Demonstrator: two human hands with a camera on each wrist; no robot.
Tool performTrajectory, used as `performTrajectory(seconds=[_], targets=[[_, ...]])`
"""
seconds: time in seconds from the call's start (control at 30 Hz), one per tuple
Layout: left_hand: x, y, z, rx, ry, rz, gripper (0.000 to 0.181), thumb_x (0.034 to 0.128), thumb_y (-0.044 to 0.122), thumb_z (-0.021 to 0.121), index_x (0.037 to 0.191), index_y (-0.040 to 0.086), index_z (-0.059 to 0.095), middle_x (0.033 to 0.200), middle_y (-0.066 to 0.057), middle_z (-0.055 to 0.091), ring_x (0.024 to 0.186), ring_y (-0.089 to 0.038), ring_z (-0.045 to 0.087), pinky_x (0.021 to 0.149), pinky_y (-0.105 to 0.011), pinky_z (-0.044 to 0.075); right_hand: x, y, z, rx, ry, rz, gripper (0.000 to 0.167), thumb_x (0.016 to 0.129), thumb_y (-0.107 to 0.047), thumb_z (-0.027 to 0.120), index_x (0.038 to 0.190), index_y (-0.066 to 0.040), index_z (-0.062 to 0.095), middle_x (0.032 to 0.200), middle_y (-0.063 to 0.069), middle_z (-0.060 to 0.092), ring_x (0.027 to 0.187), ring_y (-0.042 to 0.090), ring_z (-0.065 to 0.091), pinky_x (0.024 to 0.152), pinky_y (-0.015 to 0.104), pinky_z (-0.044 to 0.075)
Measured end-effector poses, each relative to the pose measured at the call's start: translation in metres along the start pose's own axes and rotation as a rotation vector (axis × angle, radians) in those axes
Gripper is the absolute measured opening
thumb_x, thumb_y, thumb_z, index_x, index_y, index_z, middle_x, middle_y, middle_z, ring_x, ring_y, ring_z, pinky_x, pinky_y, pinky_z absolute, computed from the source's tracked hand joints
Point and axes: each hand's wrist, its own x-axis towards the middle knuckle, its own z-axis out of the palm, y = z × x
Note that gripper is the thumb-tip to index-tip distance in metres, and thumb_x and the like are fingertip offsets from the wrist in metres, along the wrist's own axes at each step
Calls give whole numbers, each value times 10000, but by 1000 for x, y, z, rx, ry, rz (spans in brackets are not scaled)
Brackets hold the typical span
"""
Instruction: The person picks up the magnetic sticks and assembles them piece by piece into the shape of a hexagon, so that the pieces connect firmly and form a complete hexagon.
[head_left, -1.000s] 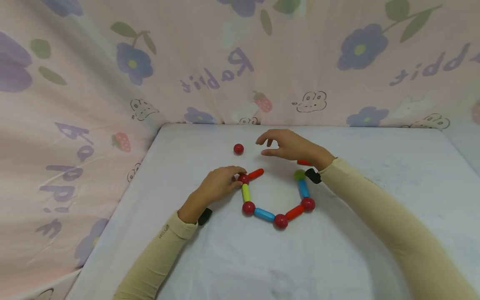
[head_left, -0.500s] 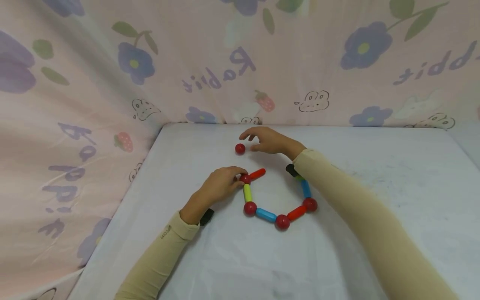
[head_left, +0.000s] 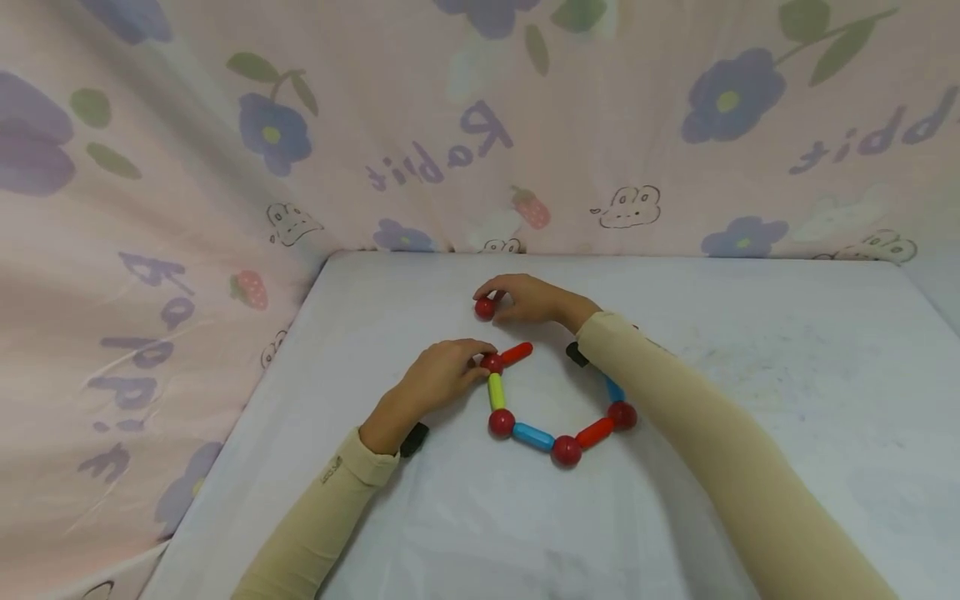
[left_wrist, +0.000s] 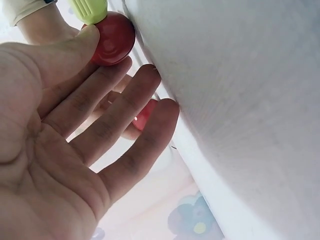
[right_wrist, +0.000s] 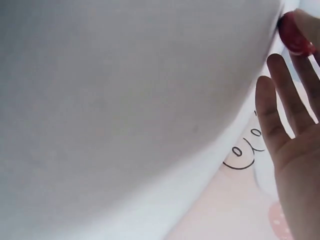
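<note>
My left hand (head_left: 438, 379) pinches a red ball (left_wrist: 116, 40) between thumb and finger at the left corner of a chain. From that ball a red rod (head_left: 517, 354) points up and right, and a yellow-green rod (head_left: 497, 392) runs down. The chain continues through a red ball (head_left: 502, 423), a blue rod (head_left: 534, 437), another red ball (head_left: 567, 451), a red rod (head_left: 596, 432), a further red ball (head_left: 622, 415) and a blue rod (head_left: 614, 389). Beyond it, my right hand (head_left: 528, 300) pinches a loose red ball (right_wrist: 295, 35) near the table's back. The right sleeve covers the chain's upper right end.
A white cloth covers the table (head_left: 420, 533). Behind and to the left hangs a pink curtain (head_left: 420, 100) with printed flowers. The right sleeve (head_left: 675, 400) crosses over the chain's right side; a black wrist camera (head_left: 577, 354) sits under that wrist.
My right hand has moved left over the table to the loose red ball and taken hold of it. Its sleeve now hides the green ball. The left hand stays at its ball.
</note>
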Motion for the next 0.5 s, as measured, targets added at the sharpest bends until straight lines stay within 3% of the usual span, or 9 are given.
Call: performTrajectory(seconds=[0.5], targets=[[0, 2, -2, 0, -8, 1, 361, 906, 168, 735, 1260, 144, 674, 1136, -11, 724, 927, -159, 663, 877, -356, 571, -5, -2, 2, -40, 20, -6, 444, 924, -216, 717, 1351, -178, 601, 1327, 33, 635, 1224, 214, 579, 1096, 410, 456]])
